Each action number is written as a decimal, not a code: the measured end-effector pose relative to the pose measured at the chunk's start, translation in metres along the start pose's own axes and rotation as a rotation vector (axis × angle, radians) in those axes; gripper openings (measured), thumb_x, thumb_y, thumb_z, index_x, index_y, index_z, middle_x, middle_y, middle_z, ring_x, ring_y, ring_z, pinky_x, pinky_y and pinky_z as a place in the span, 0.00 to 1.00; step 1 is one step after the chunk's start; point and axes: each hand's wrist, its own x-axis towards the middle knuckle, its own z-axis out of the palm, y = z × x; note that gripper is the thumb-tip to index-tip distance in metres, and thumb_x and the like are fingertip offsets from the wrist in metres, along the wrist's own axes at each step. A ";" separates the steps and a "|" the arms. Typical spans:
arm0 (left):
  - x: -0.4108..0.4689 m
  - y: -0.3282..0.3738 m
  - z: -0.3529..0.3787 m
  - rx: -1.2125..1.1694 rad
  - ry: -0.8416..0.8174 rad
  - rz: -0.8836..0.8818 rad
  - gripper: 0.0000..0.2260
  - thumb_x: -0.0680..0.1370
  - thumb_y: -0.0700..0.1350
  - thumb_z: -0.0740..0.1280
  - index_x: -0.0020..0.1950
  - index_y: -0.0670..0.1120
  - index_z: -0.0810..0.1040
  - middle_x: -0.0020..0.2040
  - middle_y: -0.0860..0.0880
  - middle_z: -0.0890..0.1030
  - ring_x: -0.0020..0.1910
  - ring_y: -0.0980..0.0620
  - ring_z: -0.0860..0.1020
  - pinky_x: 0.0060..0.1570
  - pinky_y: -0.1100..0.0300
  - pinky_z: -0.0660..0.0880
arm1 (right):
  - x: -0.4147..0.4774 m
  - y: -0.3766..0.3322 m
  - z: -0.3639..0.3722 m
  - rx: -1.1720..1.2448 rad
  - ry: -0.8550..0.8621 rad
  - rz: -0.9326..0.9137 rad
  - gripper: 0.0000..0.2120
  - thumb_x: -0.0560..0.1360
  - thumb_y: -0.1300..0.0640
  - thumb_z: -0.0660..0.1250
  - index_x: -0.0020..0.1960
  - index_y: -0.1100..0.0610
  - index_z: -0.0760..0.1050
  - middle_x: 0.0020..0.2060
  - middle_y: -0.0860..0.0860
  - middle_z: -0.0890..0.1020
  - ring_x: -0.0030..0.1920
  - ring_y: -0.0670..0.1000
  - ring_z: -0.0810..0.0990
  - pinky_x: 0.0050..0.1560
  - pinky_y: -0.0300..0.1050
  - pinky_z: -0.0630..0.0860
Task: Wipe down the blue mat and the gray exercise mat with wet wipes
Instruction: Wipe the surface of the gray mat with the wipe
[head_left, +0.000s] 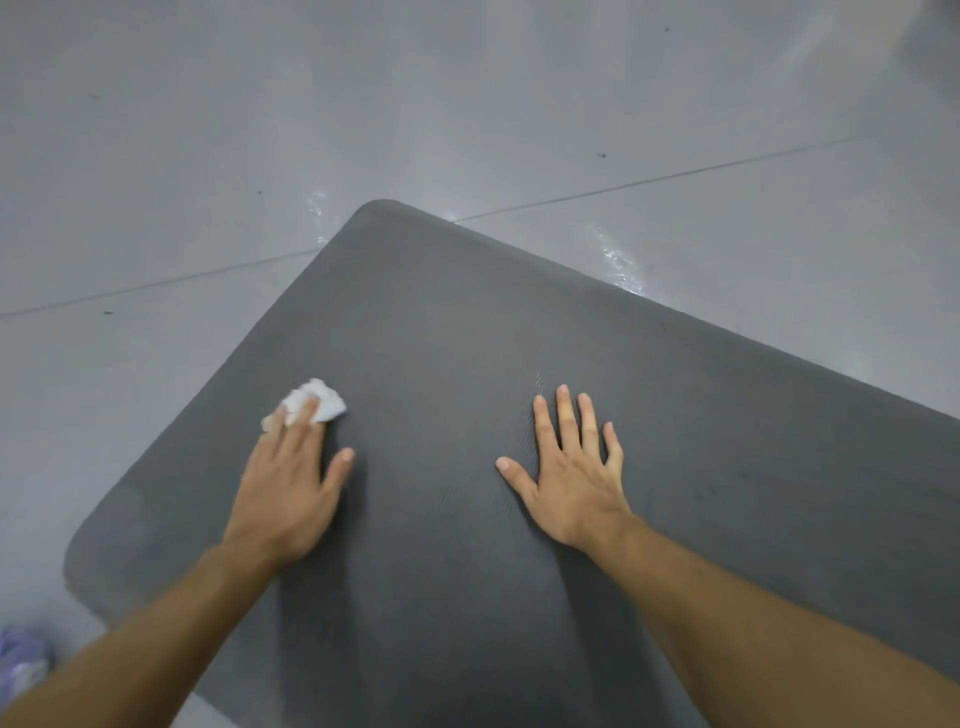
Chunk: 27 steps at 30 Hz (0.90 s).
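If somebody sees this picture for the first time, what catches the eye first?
A dark gray mat fills the middle, lying on a gray floor. The left hand presses a white wipe onto it near its left edge; the right hand lies flat, fingers spread, at the centre.

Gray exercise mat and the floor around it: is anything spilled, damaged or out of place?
Only a small thing. Some shiny wet patches lie on the glossy gray tiled floor beside the far edges of the dark gray exercise mat, like spilled water. The mat itself shows no damage.
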 end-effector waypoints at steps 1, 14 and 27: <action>-0.003 0.017 0.006 0.011 -0.024 0.110 0.35 0.83 0.67 0.44 0.84 0.48 0.57 0.85 0.52 0.52 0.84 0.48 0.50 0.81 0.45 0.54 | -0.001 -0.001 0.000 -0.003 -0.007 -0.002 0.42 0.79 0.26 0.42 0.84 0.47 0.33 0.82 0.48 0.31 0.80 0.53 0.27 0.80 0.61 0.35; 0.021 -0.093 -0.002 -0.009 -0.078 0.111 0.34 0.82 0.62 0.50 0.83 0.43 0.59 0.85 0.47 0.53 0.83 0.40 0.54 0.76 0.31 0.56 | 0.000 -0.002 0.002 -0.066 -0.010 0.018 0.42 0.78 0.25 0.39 0.83 0.47 0.32 0.82 0.49 0.30 0.80 0.53 0.26 0.79 0.60 0.33; 0.092 -0.002 -0.014 -0.075 -0.066 0.322 0.35 0.81 0.62 0.54 0.83 0.42 0.60 0.85 0.49 0.53 0.84 0.46 0.47 0.82 0.45 0.49 | 0.000 -0.002 0.004 -0.067 0.002 0.011 0.44 0.78 0.24 0.40 0.85 0.48 0.39 0.84 0.52 0.39 0.83 0.54 0.33 0.81 0.63 0.41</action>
